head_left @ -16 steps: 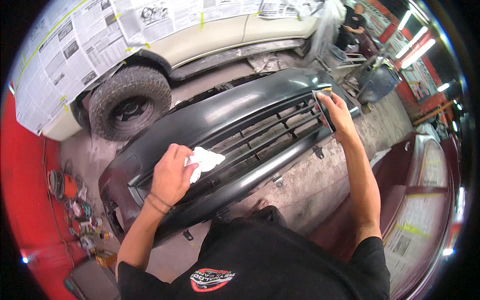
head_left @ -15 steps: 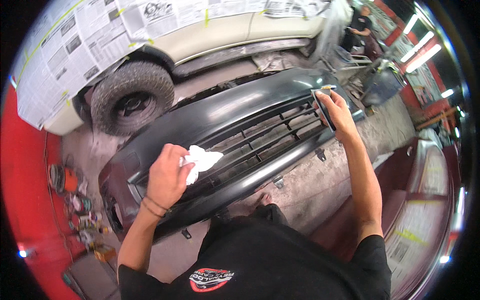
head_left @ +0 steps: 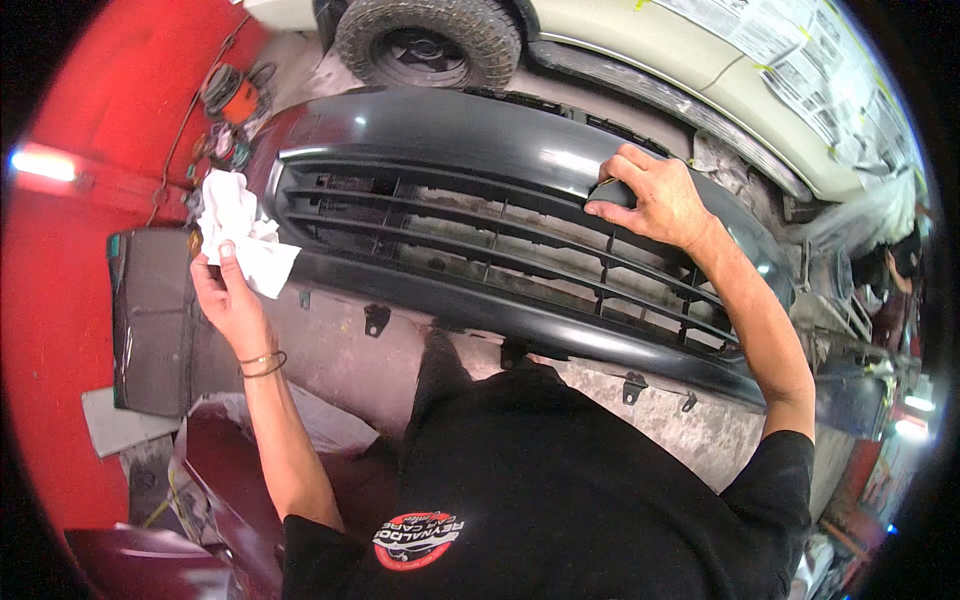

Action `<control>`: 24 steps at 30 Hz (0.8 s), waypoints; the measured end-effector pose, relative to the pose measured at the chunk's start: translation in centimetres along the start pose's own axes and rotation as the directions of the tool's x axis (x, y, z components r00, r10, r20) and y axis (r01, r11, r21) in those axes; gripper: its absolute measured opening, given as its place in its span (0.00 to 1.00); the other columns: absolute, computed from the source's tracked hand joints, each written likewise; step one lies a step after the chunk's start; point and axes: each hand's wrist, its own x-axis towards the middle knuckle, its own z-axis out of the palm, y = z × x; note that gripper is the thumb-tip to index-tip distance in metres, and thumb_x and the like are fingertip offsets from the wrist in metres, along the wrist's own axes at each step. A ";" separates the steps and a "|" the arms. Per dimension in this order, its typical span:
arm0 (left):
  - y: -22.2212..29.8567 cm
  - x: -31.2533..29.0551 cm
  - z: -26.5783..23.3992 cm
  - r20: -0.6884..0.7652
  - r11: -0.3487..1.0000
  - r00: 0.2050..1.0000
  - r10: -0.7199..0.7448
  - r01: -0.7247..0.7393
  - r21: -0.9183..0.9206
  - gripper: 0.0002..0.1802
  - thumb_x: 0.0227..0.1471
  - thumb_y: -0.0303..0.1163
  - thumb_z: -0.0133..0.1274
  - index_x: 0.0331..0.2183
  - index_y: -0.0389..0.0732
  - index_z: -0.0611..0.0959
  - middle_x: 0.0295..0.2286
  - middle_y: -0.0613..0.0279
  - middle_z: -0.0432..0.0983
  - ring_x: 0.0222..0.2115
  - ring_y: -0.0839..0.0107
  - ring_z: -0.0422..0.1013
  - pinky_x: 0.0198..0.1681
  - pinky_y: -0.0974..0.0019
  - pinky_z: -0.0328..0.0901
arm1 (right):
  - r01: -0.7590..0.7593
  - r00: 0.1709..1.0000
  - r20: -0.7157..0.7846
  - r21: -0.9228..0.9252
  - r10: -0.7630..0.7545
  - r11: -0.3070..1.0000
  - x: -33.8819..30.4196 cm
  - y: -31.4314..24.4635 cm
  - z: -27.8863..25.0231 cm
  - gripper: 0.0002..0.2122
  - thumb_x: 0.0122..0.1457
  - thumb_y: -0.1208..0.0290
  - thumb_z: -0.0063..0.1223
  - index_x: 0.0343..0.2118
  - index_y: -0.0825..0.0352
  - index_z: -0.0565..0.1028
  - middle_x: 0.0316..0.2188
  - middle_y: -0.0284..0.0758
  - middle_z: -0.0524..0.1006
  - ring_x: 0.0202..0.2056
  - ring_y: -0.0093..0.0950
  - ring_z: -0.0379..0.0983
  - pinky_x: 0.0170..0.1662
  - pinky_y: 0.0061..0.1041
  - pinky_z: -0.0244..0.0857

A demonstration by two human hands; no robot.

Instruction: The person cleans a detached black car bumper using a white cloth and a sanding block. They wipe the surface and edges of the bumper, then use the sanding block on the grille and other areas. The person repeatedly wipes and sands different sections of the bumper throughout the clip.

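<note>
A black car bumper (head_left: pixel 440 128) with a slatted grille opening lies across the view in front of me. At its left end, my left hand (head_left: pixel 228 290) pinches a crumpled white cloth (head_left: pixel 240 220) between thumb and fingers. My right hand (head_left: pixel 655 203) is curled round a dark flat block (head_left: pixel 610 194) over the bumper's upper part, just above the grille slats. Its fingers hide much of the block, and I cannot tell whether the block touches the bumper.
Behind the bumper stands a cream vehicle (head_left: pixel 690 55) with a big tyre (head_left: pixel 430 45) and newspaper masking (head_left: pixel 790 60). An orange bucket-like container (head_left: pixel 238 102) sits by the red wall (head_left: pixel 90 300). Maroon panels (head_left: pixel 225 470) lie at lower left. Another person (head_left: pixel 900 262) is at far right.
My view has swung to the right along the bumper. My left hand, still with the cloth, has moved out to the left. My right hand has brought the block down over the bumper, knuckles up.
</note>
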 end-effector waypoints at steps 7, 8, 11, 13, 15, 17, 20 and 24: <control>-3.6 1.9 1.6 0.017 0.977 0.998 0.057 -0.060 0.203 0.18 0.67 0.39 0.60 0.46 0.31 0.80 0.38 0.63 0.77 0.39 0.75 0.69 0.45 0.68 0.66 | 0.104 0.994 -0.024 0.009 -0.104 0.995 -1.5 1.0 0.8 0.16 0.56 0.59 0.73 0.38 0.62 0.78 0.33 0.34 0.78 0.29 0.38 0.79 0.29 0.37 0.73; -4.0 2.4 2.8 0.001 0.972 0.995 0.097 -0.095 0.213 0.20 0.67 0.40 0.61 0.46 0.30 0.80 0.36 0.63 0.77 0.37 0.76 0.69 0.44 0.68 0.67 | 0.104 0.995 -0.002 0.005 -0.104 0.995 -1.8 1.1 0.7 0.15 0.56 0.60 0.72 0.38 0.62 0.78 0.33 0.34 0.78 0.29 0.37 0.79 0.29 0.37 0.73; -5.0 3.2 3.5 -0.072 0.964 0.997 0.033 -0.013 0.267 0.21 0.65 0.41 0.62 0.45 0.31 0.81 0.32 0.63 0.78 0.33 0.74 0.71 0.40 0.66 0.69 | 0.130 0.991 0.032 0.028 -0.131 0.991 -1.4 1.1 0.6 0.12 0.60 0.62 0.69 0.38 0.62 0.79 0.33 0.33 0.78 0.28 0.36 0.80 0.29 0.36 0.73; -6.3 2.9 3.9 -0.173 0.956 0.983 0.061 -0.007 0.292 0.21 0.65 0.42 0.63 0.45 0.31 0.82 0.32 0.62 0.78 0.33 0.74 0.71 0.40 0.65 0.69 | 0.157 0.987 0.024 0.033 -0.158 0.987 -1.0 1.0 0.8 0.11 0.61 0.61 0.68 0.37 0.61 0.79 0.33 0.34 0.77 0.27 0.36 0.80 0.28 0.35 0.74; -7.0 2.7 4.0 -0.252 0.944 0.962 0.107 -0.019 0.330 0.22 0.64 0.44 0.63 0.44 0.32 0.82 0.33 0.59 0.79 0.34 0.70 0.72 0.42 0.64 0.70 | 0.158 0.986 0.039 0.068 -0.161 0.985 -0.4 0.5 0.9 0.10 0.61 0.63 0.68 0.38 0.62 0.80 0.33 0.34 0.77 0.28 0.37 0.80 0.30 0.36 0.75; -7.4 3.5 3.9 -0.229 0.940 0.968 0.103 -0.019 0.339 0.24 0.63 0.46 0.63 0.44 0.32 0.82 0.34 0.56 0.80 0.35 0.67 0.74 0.45 0.61 0.70 | 0.148 0.987 0.049 0.098 -0.153 0.984 0.7 0.0 1.3 0.09 0.61 0.64 0.68 0.38 0.62 0.80 0.34 0.35 0.78 0.30 0.37 0.80 0.31 0.36 0.75; -13.9 8.2 -1.4 -0.306 0.926 0.950 -0.058 0.165 0.338 0.27 0.62 0.51 0.62 0.42 0.32 0.82 0.33 0.54 0.81 0.34 0.65 0.75 0.45 0.59 0.70 | 0.121 0.983 0.115 0.162 -0.141 0.979 4.3 -1.9 2.2 0.08 0.60 0.69 0.69 0.37 0.65 0.80 0.34 0.36 0.80 0.33 0.37 0.81 0.33 0.34 0.76; -19.8 11.5 -3.8 -0.216 0.859 0.960 -0.176 0.257 0.444 0.27 0.61 0.51 0.63 0.32 0.33 0.80 0.25 0.56 0.77 0.29 0.67 0.73 0.38 0.60 0.69 | 0.124 0.985 0.094 0.208 -0.147 0.970 9.0 -3.8 4.6 0.10 0.62 0.64 0.67 0.39 0.63 0.80 0.34 0.36 0.78 0.33 0.41 0.80 0.36 0.38 0.75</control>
